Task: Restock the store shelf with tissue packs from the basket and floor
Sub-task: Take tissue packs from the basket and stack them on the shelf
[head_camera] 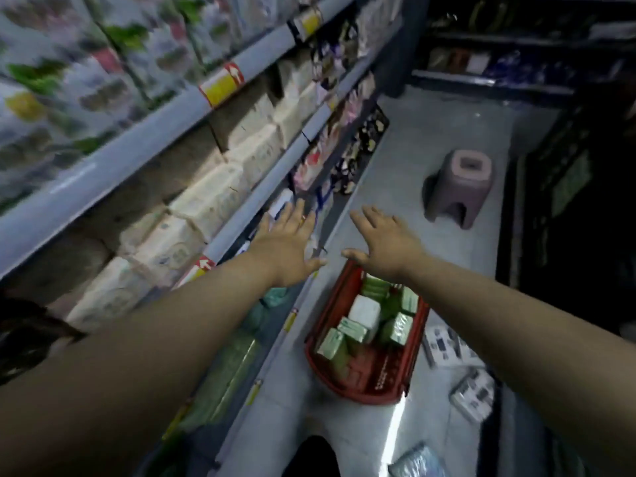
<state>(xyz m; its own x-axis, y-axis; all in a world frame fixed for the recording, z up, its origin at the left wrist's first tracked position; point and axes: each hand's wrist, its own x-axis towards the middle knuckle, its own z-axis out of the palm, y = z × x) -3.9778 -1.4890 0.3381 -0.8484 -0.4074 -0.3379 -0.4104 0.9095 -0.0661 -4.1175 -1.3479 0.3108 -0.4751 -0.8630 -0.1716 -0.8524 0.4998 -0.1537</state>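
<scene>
Along the left of the frame the shelf (137, 142) runs away toward the upper centre, its middle tier lined with cream tissue packs (213, 197) and its lowest tier showing blurred green packs (227, 366). At centre the left hand (289, 242) reaches out flat and empty, fingers spread, over the edge of the lower tiers. Just right of it, and not touching it, the right hand (382, 242) is stretched out the same way, palm down and holding nothing. Below both hands in the frame sits the red basket (371, 387) on the floor, with green and white packs (361, 311) tumbled inside. Its long axis runs nearly up and down the picture, close to parallel with the shelf foot. The right wrist hangs over its upper end, so that hand looks the nearer for a pick. Further right, grey-printed packs (447, 346) lie on the floor, with a pink stool (461, 187) above them.
</scene>
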